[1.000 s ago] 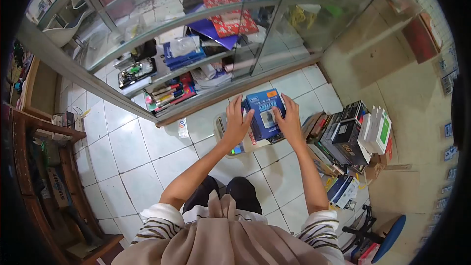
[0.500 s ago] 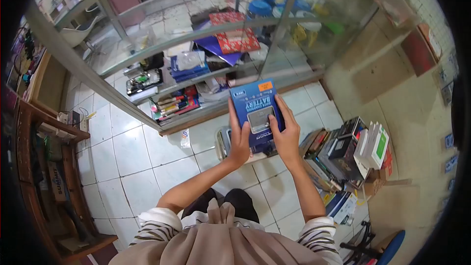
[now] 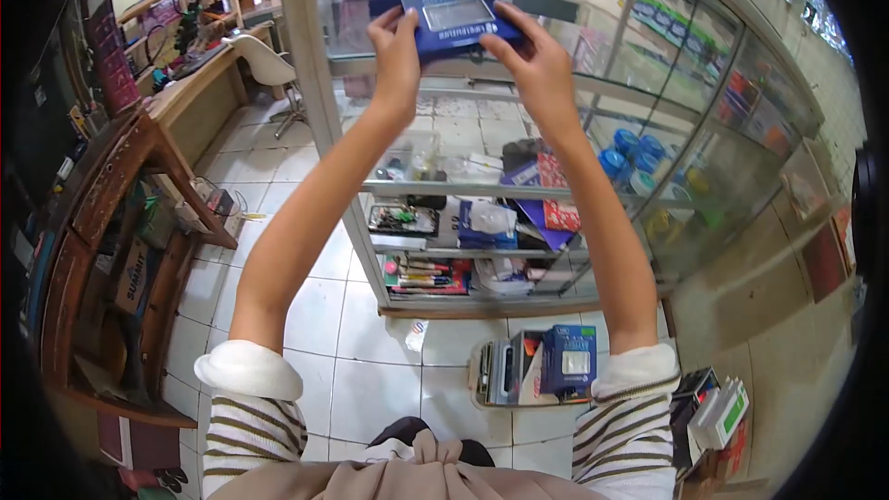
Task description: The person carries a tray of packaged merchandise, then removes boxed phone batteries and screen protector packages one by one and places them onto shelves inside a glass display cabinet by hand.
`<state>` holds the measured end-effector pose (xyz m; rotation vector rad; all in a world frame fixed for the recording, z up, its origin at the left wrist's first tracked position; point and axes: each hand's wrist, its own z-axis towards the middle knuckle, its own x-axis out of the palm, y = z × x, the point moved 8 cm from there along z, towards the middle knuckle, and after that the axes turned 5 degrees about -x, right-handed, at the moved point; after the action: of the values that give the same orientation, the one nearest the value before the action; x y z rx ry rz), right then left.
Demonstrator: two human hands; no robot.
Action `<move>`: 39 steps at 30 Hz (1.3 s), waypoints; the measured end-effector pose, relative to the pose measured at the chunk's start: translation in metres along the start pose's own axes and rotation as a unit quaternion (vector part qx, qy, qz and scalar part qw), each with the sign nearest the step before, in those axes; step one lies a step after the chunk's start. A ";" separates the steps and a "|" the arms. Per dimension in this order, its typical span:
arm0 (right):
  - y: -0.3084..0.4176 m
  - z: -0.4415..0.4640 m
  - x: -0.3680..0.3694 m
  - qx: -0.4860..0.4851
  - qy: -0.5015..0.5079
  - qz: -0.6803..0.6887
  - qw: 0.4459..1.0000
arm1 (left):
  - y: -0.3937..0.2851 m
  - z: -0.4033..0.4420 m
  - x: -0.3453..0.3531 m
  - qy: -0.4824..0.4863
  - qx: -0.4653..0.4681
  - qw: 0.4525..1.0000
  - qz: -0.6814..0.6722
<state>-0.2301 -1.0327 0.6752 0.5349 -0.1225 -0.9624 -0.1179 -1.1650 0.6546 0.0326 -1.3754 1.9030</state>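
A blue battery box [image 3: 456, 17] with a clear window in its face is held between my two hands at the top of the view, level with the glass cabinet's upper part. My left hand [image 3: 396, 60] grips its left side, thumb along the edge. On the opposite side, my right hand [image 3: 537, 60] is closed round the corner, thumb on the front. A dark blue edge shows at the box's left; whether it belongs to a second box I cannot tell. Both arms are stretched forward.
A glass cabinet [image 3: 482, 187] with goods on its shelves stands ahead. On the floor, a plastic bin [image 3: 477, 380] holds several boxes, including another blue battery box [image 3: 569, 361]. A wooden shelf [image 3: 79, 259] is at left, a white chair [image 3: 262, 60] beyond. Stacked boxes [image 3: 718, 417] stand at right.
Both hands have lifted the battery box up and forward, from low over the bin to the cabinet's upper part. The view has tilted up, and the bin now shows below.
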 end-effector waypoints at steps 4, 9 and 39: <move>-0.043 0.058 0.048 0.001 -0.034 -0.040 0.999 | 0.000 0.092 -0.020 0.015 0.081 0.985 0.149; -0.094 0.105 0.098 0.066 -0.006 -0.074 0.995 | 0.004 0.136 -0.030 -0.054 0.097 0.957 0.269; -0.156 0.118 0.163 0.069 0.207 -0.257 0.941 | 0.055 0.194 -0.026 0.004 0.084 0.733 0.675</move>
<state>-0.2916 -1.2796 0.6796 0.9161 0.3489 -1.3312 -0.2090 -1.3450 0.6803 -1.1977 -1.2524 3.1392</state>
